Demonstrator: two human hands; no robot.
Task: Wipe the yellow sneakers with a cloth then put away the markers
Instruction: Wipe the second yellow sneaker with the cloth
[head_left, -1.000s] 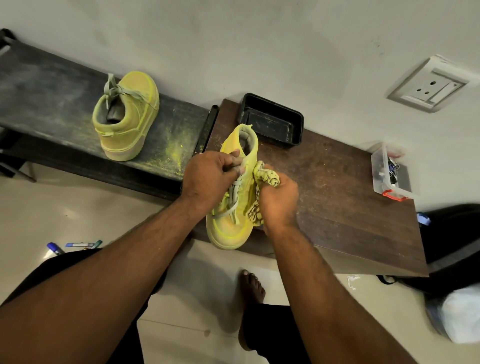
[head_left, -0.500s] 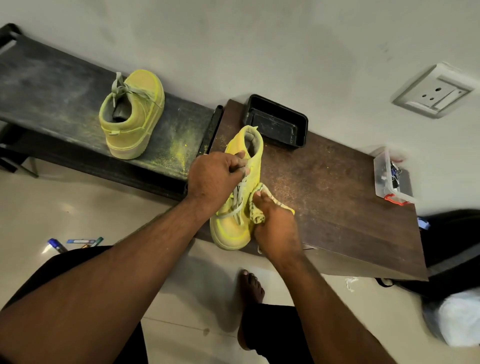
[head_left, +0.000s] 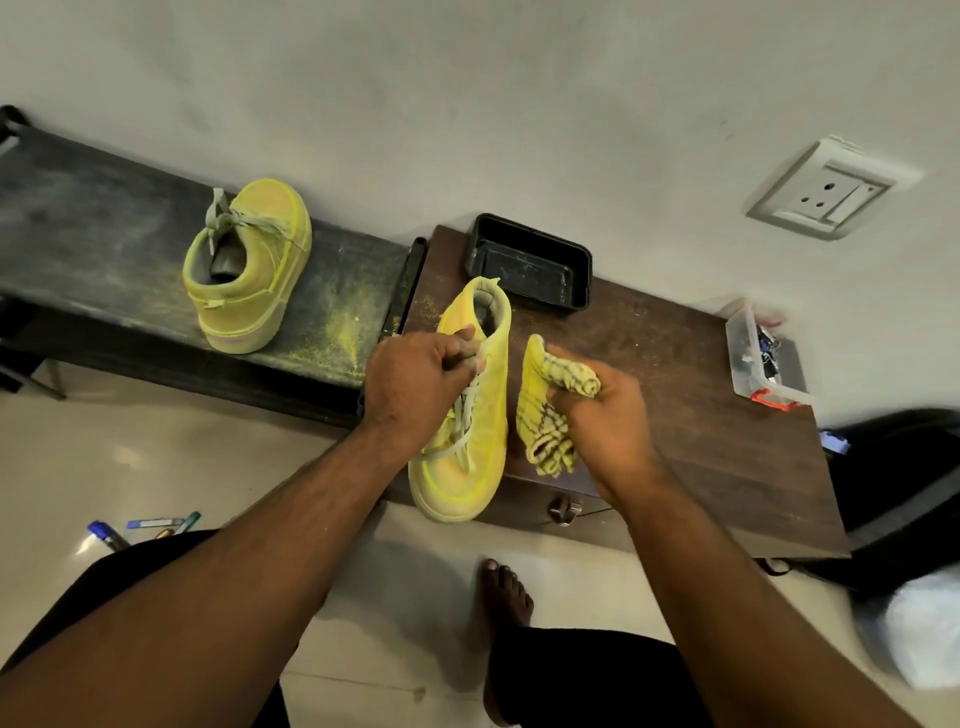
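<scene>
Left hand (head_left: 415, 382) grips the sneaker (head_left: 465, 410) at its laces; right hand (head_left: 605, 410) clutches the bunched cloth (head_left: 543, 410) beside it, fingertips hidden

One sneaker (head_left: 248, 265) sits on the bench (head_left: 93, 234), left of the table (head_left: 701, 415).

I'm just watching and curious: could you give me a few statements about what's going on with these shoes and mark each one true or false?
1. The left hand grips the near shoe at its laces. True.
2. The right hand holds a brush. False: it grips a bunched, yellow-stained cloth.
3. The cloth is pressed against the shoe. False: a gap shows between them.
4. The other shoe stands on the dark bench. True.
5. The markers lie in the black tray. False: they lie on the floor.
</scene>
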